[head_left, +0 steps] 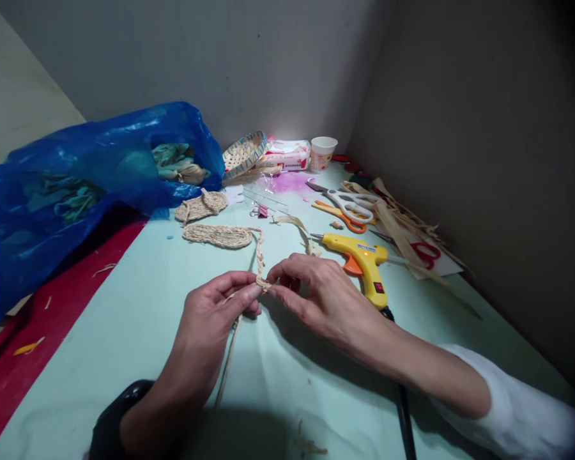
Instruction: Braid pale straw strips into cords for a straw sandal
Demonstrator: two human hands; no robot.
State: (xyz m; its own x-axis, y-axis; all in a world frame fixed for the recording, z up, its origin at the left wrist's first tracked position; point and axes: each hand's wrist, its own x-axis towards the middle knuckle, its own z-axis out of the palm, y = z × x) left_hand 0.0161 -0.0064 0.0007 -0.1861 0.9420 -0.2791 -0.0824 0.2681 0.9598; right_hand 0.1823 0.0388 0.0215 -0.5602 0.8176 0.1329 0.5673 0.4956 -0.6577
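Observation:
A braided straw cord [260, 252] runs from a flat woven straw sole [216, 236] down to my fingers. My left hand [215, 303] pinches the cord between thumb and forefinger, and a loose strand [227, 367] hangs below it toward me. From the right, my right hand [316, 291] grips the same braid with thumb and forefinger, close beside the left fingertips. Behind the sole lies a small woven straw slipper [201, 206]. Just beyond my right hand a yellow glue gun [364, 259] rests on its side.
At the left a blue plastic bag [119, 160] holds dried leaves. Farther back are a woven basket [245, 153], a tissue pack [287, 155] and a paper cup [322, 154]. White scissors [352, 203], orange scissors [349, 220], red-handled scissors [425, 254] and straw strips [397, 233] lie right.

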